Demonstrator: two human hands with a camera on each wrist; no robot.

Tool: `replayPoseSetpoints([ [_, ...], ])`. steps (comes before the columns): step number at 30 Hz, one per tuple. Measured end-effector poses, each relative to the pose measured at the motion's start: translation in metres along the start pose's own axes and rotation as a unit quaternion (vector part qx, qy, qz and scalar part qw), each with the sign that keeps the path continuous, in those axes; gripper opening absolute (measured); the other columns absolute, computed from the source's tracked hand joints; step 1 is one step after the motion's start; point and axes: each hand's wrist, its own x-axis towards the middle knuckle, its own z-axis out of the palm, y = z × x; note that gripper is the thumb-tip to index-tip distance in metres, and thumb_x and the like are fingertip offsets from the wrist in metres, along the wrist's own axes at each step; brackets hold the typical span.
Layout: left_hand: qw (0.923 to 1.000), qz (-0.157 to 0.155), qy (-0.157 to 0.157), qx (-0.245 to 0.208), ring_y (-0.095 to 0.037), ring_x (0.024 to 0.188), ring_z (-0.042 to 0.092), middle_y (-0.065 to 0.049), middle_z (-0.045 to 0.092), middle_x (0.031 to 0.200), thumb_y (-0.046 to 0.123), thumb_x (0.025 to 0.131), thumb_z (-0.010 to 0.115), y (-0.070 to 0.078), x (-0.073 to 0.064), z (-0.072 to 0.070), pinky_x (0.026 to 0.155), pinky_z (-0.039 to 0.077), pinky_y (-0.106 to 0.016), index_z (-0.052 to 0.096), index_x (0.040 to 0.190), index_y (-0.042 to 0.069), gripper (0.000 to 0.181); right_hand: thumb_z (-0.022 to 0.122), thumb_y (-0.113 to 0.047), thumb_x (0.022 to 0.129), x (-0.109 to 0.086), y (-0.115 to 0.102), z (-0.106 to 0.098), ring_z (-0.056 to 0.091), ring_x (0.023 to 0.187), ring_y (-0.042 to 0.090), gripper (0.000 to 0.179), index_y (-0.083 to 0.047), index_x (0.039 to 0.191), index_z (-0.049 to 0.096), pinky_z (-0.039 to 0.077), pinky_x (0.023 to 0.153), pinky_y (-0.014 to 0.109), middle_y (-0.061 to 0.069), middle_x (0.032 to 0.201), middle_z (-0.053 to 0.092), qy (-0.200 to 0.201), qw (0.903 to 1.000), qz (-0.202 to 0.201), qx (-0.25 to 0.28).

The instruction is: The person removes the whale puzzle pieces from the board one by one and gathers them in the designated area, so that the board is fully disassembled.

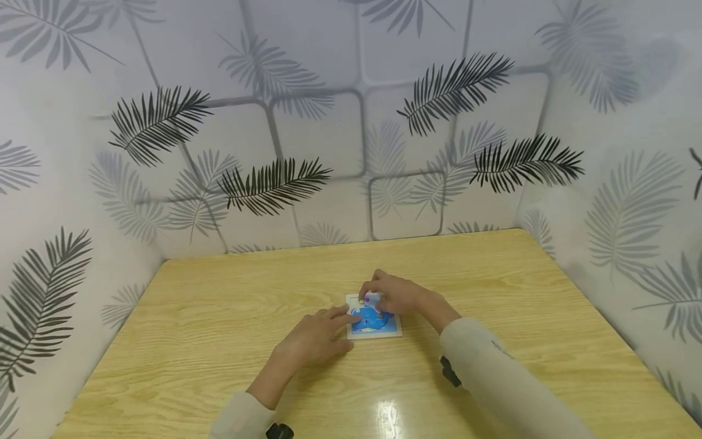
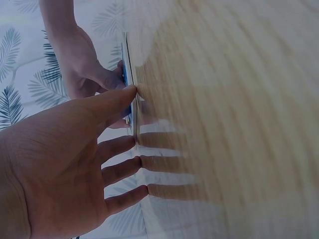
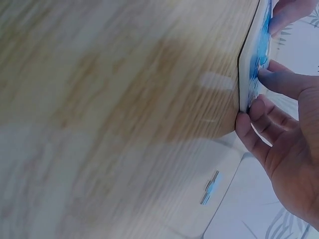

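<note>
A square whale puzzle (image 1: 375, 333) with a pale border and blue pieces lies flat on the table between both hands. My left hand (image 1: 312, 338) rests at its left side, fingers stretched out, the index finger reaching over the blue whale. In the left wrist view, the left hand (image 2: 65, 164) has its thumb and fingertips at the puzzle's edge and the tabletop. At the puzzle's upper right, my right hand (image 1: 400, 294) pinches a pale puzzle piece (image 1: 373, 299) with a pink spot. The right wrist view has the right thumb (image 3: 281, 82) bent over the blue surface.
The light wooden table (image 1: 219, 305) spreads around the puzzle and meets a leaf-patterned wall covering (image 1: 329, 122) at the back and sides. A small flat blue strip (image 3: 210, 188) shows beyond the right fingers. Dark straps sit at both sleeves.
</note>
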Motion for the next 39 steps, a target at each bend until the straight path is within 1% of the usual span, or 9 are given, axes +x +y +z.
replayPoseSetpoints([
  [6,1.0,-0.002,0.0,0.001,-0.044,0.149,0.038,-0.011,0.039,0.165,0.038,0.105,0.063,0.001,0.0,0.0,0.114,0.032,-0.07,0.051,0.155,0.024,0.053,0.067,-0.004,0.099,-0.001,0.002,0.001,0.061,0.112,0.026,0.032,-0.02,0.126,0.067,0.054,0.098,0.048,0.008,0.123,0.055,0.017,0.9996,-0.023,0.009],
  [9,1.0,-0.001,0.0,-0.002,-0.044,0.149,0.038,-0.011,0.039,0.165,0.037,0.105,0.063,0.001,0.0,0.0,0.114,0.032,-0.071,0.052,0.155,0.024,0.053,0.067,-0.004,0.099,-0.001,0.004,0.002,0.061,0.106,0.023,0.033,-0.019,0.128,0.069,0.055,0.094,0.043,0.007,0.116,0.058,0.023,0.9989,-0.038,-0.011],
  [11,1.0,-0.001,-0.001,-0.004,-0.044,0.149,0.037,-0.011,0.039,0.165,0.037,0.105,0.063,0.001,0.0,0.0,0.114,0.031,-0.071,0.051,0.155,0.024,0.053,0.068,-0.004,0.098,-0.001,0.004,0.002,0.058,0.096,0.019,0.034,-0.019,0.128,0.071,0.054,0.09,0.039,0.005,0.112,0.058,0.026,0.9986,-0.04,-0.021],
  [13,1.0,-0.002,-0.002,-0.007,-0.044,0.15,0.037,-0.011,0.038,0.166,0.037,0.105,0.063,0.002,0.0,-0.001,0.114,0.031,-0.072,0.051,0.155,0.024,0.053,0.069,-0.004,0.098,-0.002,0.003,0.002,0.053,0.09,0.016,0.034,-0.018,0.128,0.073,0.052,0.087,0.036,0.004,0.11,0.058,0.029,0.9986,-0.038,-0.024],
  [15,1.0,-0.002,-0.003,-0.006,-0.044,0.15,0.037,-0.011,0.039,0.165,0.037,0.105,0.063,0.002,0.0,0.0,0.114,0.031,-0.071,0.052,0.155,0.023,0.053,0.07,-0.004,0.097,-0.002,0.002,0.002,0.052,0.089,0.015,0.034,-0.018,0.128,0.074,0.051,0.086,0.034,0.004,0.11,0.058,0.031,0.9987,-0.035,-0.02],
  [23,1.0,0.0,-0.001,0.0,-0.044,0.15,0.037,-0.011,0.038,0.166,0.036,0.105,0.063,0.003,0.0,0.0,0.114,0.033,-0.069,0.051,0.155,0.023,0.053,0.073,-0.006,0.096,-0.003,0.0,0.003,0.057,0.09,0.016,0.036,-0.018,0.129,0.072,0.055,0.087,0.038,0.005,0.111,0.062,0.038,0.9983,-0.017,-0.041],
  [28,1.0,0.003,0.002,0.0,-0.045,0.149,0.038,-0.012,0.039,0.165,0.036,0.104,0.063,0.003,-0.001,-0.001,0.113,0.035,-0.068,0.052,0.154,0.022,0.053,0.076,-0.009,0.093,-0.001,-0.003,0.003,0.058,0.089,0.016,0.037,-0.013,0.13,0.07,0.056,0.086,0.037,0.004,0.109,0.064,0.043,0.9981,-0.005,-0.045],
  [32,1.0,0.001,0.002,-0.003,-0.045,0.149,0.038,-0.012,0.039,0.165,0.035,0.104,0.064,0.005,-0.002,-0.002,0.113,0.035,-0.068,0.053,0.154,0.022,0.053,0.077,-0.01,0.092,-0.002,-0.006,0.003,0.056,0.086,0.015,0.035,-0.01,0.126,0.071,0.055,0.082,0.035,0.003,0.106,0.063,0.051,0.997,-0.007,-0.058],
  [39,1.0,-0.006,-0.003,-0.004,-0.044,0.15,0.036,-0.011,0.038,0.166,0.036,0.105,0.063,0.005,-0.001,-0.001,0.114,0.033,-0.069,0.051,0.155,0.023,0.053,0.076,-0.012,0.092,-0.002,-0.005,0.005,0.055,0.084,0.015,0.034,-0.009,0.125,0.07,0.054,0.079,0.033,0.002,0.103,0.063,0.066,0.9944,-0.02,-0.08],
])
